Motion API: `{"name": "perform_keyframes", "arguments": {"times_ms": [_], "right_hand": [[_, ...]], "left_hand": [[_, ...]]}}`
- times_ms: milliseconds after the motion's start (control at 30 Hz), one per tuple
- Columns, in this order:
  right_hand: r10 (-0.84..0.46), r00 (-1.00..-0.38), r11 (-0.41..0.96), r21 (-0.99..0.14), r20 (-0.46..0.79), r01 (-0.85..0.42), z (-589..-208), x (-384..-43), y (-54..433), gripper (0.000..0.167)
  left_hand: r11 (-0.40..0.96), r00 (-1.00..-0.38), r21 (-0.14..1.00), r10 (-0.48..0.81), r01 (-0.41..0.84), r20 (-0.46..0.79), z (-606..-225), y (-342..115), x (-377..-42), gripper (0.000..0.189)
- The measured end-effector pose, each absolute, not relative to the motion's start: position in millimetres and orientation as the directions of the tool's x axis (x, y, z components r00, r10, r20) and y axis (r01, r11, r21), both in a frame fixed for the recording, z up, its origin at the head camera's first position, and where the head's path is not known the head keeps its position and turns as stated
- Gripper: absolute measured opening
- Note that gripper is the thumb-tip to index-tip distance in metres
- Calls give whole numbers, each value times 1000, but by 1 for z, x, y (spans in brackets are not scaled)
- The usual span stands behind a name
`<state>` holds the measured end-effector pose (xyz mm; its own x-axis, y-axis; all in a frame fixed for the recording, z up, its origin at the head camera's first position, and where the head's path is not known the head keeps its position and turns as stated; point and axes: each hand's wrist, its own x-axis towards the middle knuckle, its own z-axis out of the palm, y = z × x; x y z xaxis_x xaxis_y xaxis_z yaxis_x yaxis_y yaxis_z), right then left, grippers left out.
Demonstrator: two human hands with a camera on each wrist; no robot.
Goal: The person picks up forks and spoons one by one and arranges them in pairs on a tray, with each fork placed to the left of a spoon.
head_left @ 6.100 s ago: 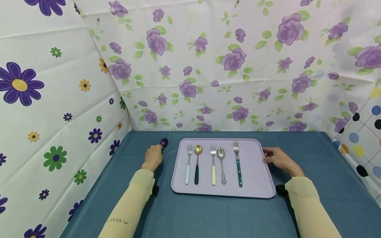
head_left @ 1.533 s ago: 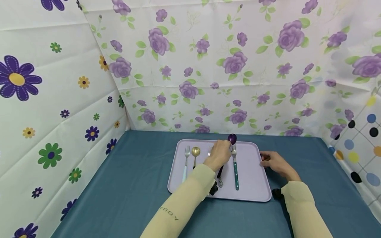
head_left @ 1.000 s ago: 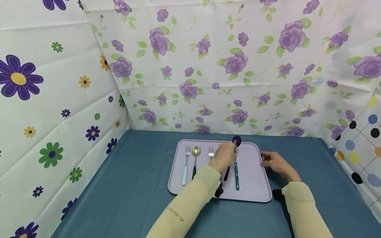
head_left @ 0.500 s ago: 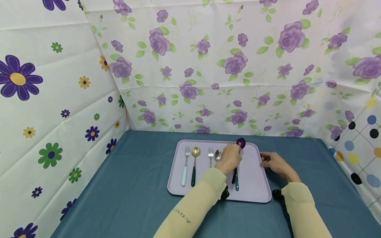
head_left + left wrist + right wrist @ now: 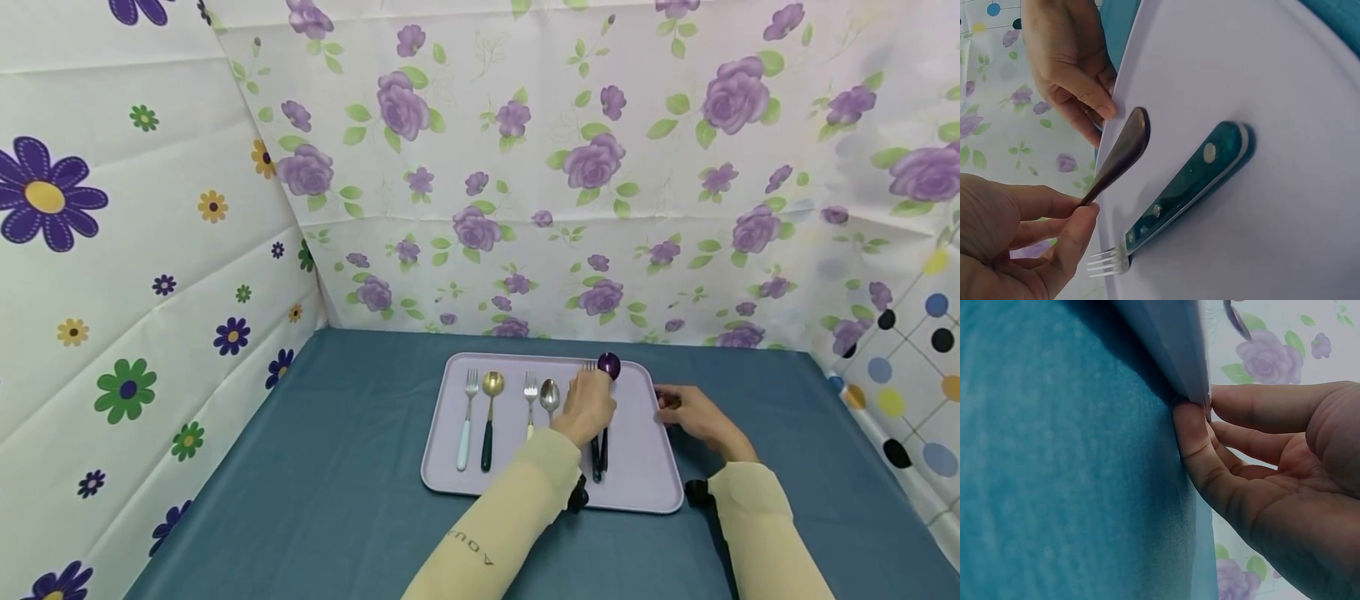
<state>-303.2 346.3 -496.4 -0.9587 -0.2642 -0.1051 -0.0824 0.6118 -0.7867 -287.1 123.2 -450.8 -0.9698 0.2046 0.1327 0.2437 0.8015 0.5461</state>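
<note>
My left hand (image 5: 587,408) pinches a dark purple spoon (image 5: 609,366) over the right part of the lilac tray (image 5: 641,483). In the left wrist view the thumb and fingers hold the spoon's handle (image 5: 1124,150), which hangs above the tray, apart from its surface. Just left of it lies a fork with a riveted green handle (image 5: 1188,181), partly hidden by my hand in the head view. My right hand (image 5: 697,417) grips the tray's right rim. Its fingertips (image 5: 1191,425) press on the tray's edge in the right wrist view.
Farther left on the tray lie a light-blue-handled fork (image 5: 464,442), a gold spoon (image 5: 492,384), a yellow-handled fork (image 5: 531,387) and a silver spoon (image 5: 550,393). The tray sits on a blue-green cloth (image 5: 337,467); flowered sheets (image 5: 480,167) stand behind and at the sides.
From the cloth left of the tray, my left hand has carried the purple spoon over the tray, moving rightward past the green-handled fork and slightly lower lately. The right hand keeps its hold.
</note>
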Motion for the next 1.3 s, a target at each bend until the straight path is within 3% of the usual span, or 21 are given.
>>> {"name": "perform_keyframes", "arguments": {"times_ms": [400,1300], "right_hand": [[-260,-961,606,-791,-96,-85,-501,-303,349,59],[-250,-960,603,-796,-123,-55,-497,-303,345,60]], "left_hand": [[792,-977,572,183,214,111,-461,133,-285,19],[860,-979,468,183,203,88,-474,147,-287,17]]}}
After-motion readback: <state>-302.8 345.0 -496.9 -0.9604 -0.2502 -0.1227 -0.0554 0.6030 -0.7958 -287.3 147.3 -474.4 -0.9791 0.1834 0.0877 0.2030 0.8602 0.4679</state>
